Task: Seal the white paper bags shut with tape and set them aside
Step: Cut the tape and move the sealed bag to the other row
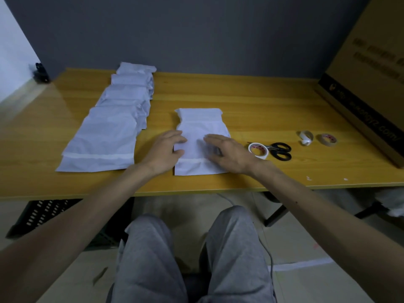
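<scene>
My left grip lay flat on the left edge of the white paper bag in the middle of the bench. My right grip lay flat on the same bag, more to the right. The fingers of both were straight and held nothing.

A pale strip ran across the bag near my edge of the bench. I think it was tape, so this bag looked sealed or very close to it. The far end of the bag looked folded over.

To the left lay a row of bags, each partly over the next. I could count 4. The front one showed a strip like that too, so I think those were done and set aside.

Just right of my right grip sat the white tape roll and the black scissors. A brown tape roll lay farther right.

What was left, I think, was to press the strip down and put this bag with the row. I saw no other open bags.
</scene>
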